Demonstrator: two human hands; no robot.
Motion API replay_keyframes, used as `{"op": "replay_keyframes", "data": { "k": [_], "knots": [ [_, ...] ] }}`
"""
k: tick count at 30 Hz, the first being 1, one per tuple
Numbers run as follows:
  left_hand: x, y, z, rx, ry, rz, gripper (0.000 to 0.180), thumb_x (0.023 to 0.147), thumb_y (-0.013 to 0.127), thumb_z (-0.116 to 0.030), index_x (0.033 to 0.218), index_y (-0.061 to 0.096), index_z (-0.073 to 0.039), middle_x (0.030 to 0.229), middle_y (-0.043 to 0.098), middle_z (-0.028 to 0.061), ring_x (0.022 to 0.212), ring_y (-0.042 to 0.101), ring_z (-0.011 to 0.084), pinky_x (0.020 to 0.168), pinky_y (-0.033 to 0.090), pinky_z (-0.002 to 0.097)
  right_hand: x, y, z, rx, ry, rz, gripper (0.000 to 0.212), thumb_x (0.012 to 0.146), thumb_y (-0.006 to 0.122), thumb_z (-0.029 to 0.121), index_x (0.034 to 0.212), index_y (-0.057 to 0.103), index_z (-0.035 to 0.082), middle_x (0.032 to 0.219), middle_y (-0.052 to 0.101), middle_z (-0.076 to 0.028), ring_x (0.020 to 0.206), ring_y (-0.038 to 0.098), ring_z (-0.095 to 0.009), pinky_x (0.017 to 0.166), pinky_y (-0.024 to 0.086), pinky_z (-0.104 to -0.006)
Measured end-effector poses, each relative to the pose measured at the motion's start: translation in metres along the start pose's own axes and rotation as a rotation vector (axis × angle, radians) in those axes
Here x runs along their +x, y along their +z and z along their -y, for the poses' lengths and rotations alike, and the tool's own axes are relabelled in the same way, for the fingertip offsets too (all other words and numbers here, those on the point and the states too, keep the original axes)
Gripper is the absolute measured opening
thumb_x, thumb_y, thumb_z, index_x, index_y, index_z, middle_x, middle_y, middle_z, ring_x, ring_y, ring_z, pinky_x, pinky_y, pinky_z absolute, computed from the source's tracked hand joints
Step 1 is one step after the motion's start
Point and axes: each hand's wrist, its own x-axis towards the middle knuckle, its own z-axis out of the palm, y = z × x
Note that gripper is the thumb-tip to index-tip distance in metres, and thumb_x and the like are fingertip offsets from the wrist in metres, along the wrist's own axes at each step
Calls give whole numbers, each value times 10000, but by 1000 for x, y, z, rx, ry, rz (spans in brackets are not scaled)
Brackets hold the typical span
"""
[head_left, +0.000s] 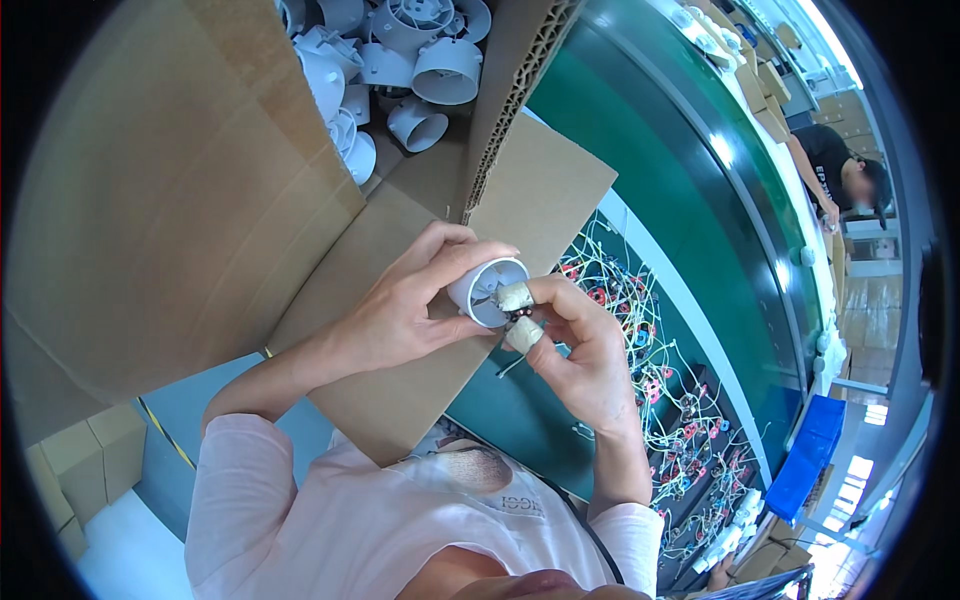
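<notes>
My left hand (400, 305) is wrapped round a white plastic round housing (472, 290), its open end turned toward my right hand. Ribs and a central hub show inside it. My right hand (590, 375) has pale tape on the thumb and index finger. Between those taped tips I pinch a small dark part with reddish bits (520, 314) at the housing's mouth; my fingers hide most of it, so its exact kind is unclear. Below the fingertips a short pale wire (512, 367) hangs down. Both hands are above a cardboard flap (400, 390).
A large open carton (500, 110) at the upper left holds several white housings (447, 72). Right of my hands lies a tangle of small wired parts (660, 385). Beyond curves a green conveyor (690, 200), with a blue bin (806, 458) and a co-worker (835, 170) at far right.
</notes>
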Motion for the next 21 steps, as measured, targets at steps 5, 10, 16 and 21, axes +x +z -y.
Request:
{"op": "replay_keyframes", "data": {
  "k": [5,10,16,21],
  "knots": [
    [0,4,-2,106,34,-55,687,701,778,-43,1316,497,-162,1099,433,122,963,515,260,790,487,363,3,4,5,-18,-25,-57,289,783,606,-58,1062,596,20,910,593,-77,780,589,-152,626,488,-274],
    [-3,6,-4,164,42,-88,666,712,772,-74,1311,503,-186,982,514,91,849,565,235,733,505,335,4,1,-4,243,27,-47,312,778,576,-82,1073,595,18,959,570,-71,848,582,-156,703,504,-259],
    [-2,-1,-10,170,57,-110,642,714,773,-123,1297,514,-201,979,588,77,820,634,251,669,534,360,5,0,-5,63,-187,-70,340,765,555,-107,1085,585,3,989,560,-78,919,570,-169,816,484,-251],
    [2,-11,-9,172,45,-71,637,712,778,-142,1292,520,-197,975,582,78,814,628,251,666,528,353,6,10,7,-193,-207,-228,318,788,602,-85,1086,566,21,929,574,-72,809,588,-160,680,487,-262]
  ]
}}
